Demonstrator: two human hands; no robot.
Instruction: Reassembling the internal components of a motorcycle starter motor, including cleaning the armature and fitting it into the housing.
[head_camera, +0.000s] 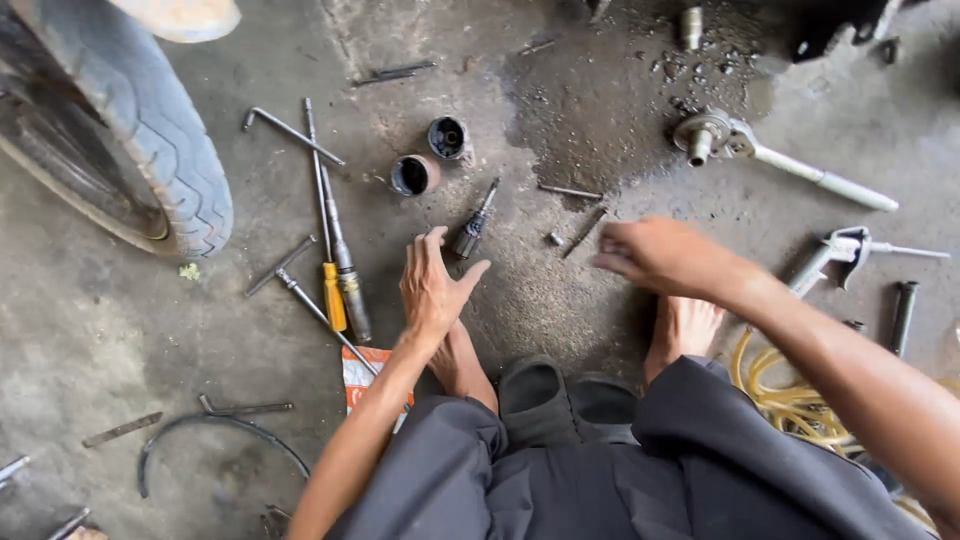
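The left hand (432, 285) hovers low over the concrete floor (90, 340), palm down, fingers spread and the thumb swung out to the right; it holds nothing. Just beyond its fingertips lies a small dark bit-like tool (472, 226), angled up and to the right, close to the thumb but apart from it. The right hand (655, 255) hangs further right, also empty, its fingers loosely curled and pointing left toward two short metal pins (572, 232) on the floor.

By the look of it, the work is at the picking stage: both hands are open above loose parts, and neither has closed on anything yet. The next move calls for the left hand to drop a little and pinch the slim bit-like tool along its shaft, since it lies flat on gritty, oily ground and offers little to grip.

Farther away, two short dark cylinders (428, 158) sit side by side, open ends showing. To the left of the left hand lie a yellow-handled screwdriver (328, 250), a longer grey-handled one touching it, and bent rod wrenches. A tyre (150, 140) fills the far left corner. On the right rest a ratchet-like tool (760, 150) beside an oil stain, and a coil of yellow hose (790, 400) near the person's bare feet and sandals (565, 400).
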